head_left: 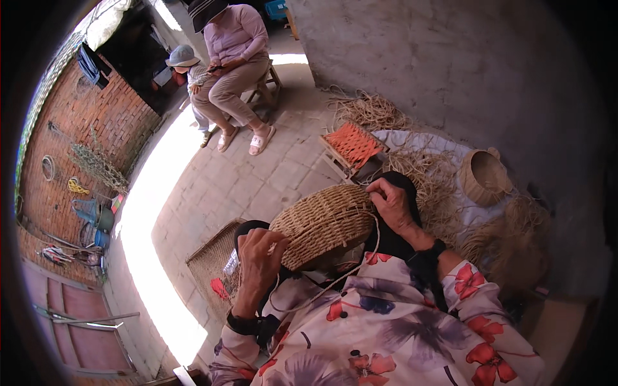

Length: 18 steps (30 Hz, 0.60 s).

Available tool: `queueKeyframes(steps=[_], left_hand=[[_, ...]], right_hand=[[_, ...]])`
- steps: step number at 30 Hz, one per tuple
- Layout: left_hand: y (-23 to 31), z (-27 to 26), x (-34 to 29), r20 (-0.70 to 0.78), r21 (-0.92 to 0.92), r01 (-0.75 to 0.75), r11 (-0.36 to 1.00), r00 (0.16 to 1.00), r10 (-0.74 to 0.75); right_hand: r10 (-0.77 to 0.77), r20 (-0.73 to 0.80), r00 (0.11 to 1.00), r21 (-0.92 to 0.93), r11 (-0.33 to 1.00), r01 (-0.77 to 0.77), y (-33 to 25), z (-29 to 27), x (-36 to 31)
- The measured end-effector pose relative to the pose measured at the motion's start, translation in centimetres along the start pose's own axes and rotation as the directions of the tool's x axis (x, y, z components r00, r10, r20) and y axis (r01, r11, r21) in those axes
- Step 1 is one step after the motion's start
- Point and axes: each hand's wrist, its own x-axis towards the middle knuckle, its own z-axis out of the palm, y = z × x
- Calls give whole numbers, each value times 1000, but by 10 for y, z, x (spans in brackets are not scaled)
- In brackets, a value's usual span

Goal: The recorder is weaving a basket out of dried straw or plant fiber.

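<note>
A tan basket (322, 222) woven from straw cord lies on its side across my lap, between my knees. My right hand (394, 207) pinches its right end, fingertips on the woven edge. At the left end my left hand (261, 260) is closed with fingers bent against the rim; what they pinch is hidden. A loose pale cord (328, 287) runs from the basket's right end, loops over my lap and rises toward my left hand. The inside of the basket is mostly turned out of sight.
A woven mat (209, 257) with a red scrap lies left. Ahead stands an orange-seated stool (353, 147). To the right, straw cord (425, 174) and a round basket (484, 177) lie on white cloth. Farther off, a seated person (235, 58) and a small person (193, 80) are together.
</note>
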Motion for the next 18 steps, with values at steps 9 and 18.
queueKeyframes(steps=[9, 18], left_hand=[[23, 31, 25, 79, 23, -50, 998, 996, 48], [-247, -166, -220, -440, 316, 807, 500, 591, -676]], right_hand=[[-17, -11, 1000, 10, 1000, 17, -2, 4, 0], [-3, 4, 1000, 13, 1000, 3, 4, -4, -4]])
